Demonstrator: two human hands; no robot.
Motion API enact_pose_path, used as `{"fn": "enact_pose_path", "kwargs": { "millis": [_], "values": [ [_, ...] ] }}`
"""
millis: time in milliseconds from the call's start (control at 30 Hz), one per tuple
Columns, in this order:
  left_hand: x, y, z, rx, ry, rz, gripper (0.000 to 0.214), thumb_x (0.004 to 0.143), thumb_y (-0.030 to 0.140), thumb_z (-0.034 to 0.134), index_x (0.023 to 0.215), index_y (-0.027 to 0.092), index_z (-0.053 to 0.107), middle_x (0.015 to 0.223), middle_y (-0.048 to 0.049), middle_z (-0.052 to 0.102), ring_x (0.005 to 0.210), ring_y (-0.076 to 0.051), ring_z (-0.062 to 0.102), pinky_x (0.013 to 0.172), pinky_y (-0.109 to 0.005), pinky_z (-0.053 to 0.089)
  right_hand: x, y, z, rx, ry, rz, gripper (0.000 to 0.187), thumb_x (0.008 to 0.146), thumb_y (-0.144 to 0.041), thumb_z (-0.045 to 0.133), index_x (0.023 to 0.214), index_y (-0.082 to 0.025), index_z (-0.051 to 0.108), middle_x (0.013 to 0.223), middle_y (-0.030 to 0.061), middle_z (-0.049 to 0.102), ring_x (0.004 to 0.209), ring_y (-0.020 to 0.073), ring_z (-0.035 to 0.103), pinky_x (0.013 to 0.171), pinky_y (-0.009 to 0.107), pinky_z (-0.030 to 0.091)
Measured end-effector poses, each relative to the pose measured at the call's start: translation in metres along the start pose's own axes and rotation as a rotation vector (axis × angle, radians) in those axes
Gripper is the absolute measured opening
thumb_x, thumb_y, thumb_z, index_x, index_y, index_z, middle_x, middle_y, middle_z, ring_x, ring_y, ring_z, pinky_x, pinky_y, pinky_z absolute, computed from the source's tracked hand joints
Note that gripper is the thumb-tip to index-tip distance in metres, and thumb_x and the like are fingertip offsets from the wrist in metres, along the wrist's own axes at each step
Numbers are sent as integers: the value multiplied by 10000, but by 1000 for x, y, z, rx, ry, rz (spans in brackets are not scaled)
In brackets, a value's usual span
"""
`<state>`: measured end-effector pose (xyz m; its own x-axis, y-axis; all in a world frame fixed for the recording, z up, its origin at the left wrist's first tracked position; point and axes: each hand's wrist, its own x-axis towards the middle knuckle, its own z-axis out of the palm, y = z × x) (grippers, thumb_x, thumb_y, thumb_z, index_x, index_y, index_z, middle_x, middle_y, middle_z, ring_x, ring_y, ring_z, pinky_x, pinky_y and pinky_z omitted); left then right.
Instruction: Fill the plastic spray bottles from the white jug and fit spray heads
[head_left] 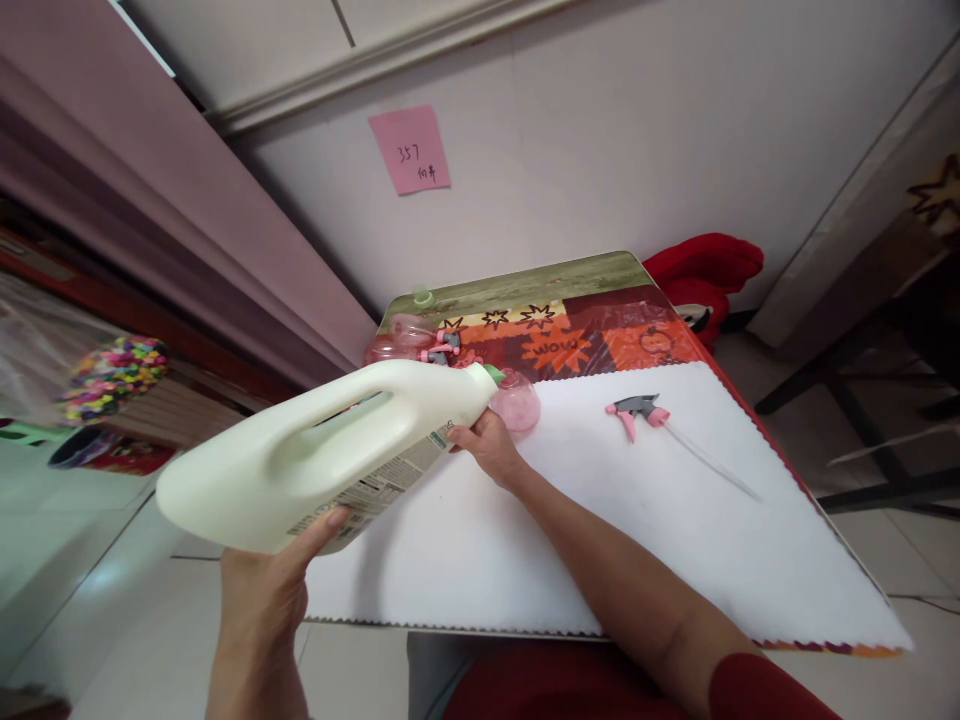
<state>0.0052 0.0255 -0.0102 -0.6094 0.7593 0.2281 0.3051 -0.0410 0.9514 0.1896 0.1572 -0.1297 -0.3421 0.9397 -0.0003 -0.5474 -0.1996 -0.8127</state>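
Note:
A large cream-white jug point(352, 430) with a moulded handle and a green spout is tilted almost level, its mouth toward the table. My left hand point(292, 550) is wrapped under its base end, thumb on the label side. Near the neck, my right hand point(491, 450) is closed, its thumb against the jug; its other fingers are largely hidden. Just beyond the spout stands a pink see-through bottle point(517, 402), partly covered by the jug and my hand. To the right lies a grey and pink spray trigger point(637, 410) with its clear tube.
Pink spray bottles point(405, 340) and a small green cap point(424, 297) are at the table's back left. A white cloth point(600, 530) covers the front. Behind is a wall with a pink note point(411, 150). A red plush item point(701, 280) is beyond the right edge.

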Motion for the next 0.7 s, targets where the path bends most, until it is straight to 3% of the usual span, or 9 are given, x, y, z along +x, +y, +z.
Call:
{"fn": "enact_pose_path", "kwargs": {
  "millis": [700],
  "values": [
    [-3,7,4,-2,-16,10,683,572,296,963,1211,200,742,1339,-102,722,1315,-391,623,1170,-575,457,0,0,0,18,-6,-2,588,623,-479,910,1078,-190,675,1012,63,775,849,192,705,644,282,580]
  ]
}}
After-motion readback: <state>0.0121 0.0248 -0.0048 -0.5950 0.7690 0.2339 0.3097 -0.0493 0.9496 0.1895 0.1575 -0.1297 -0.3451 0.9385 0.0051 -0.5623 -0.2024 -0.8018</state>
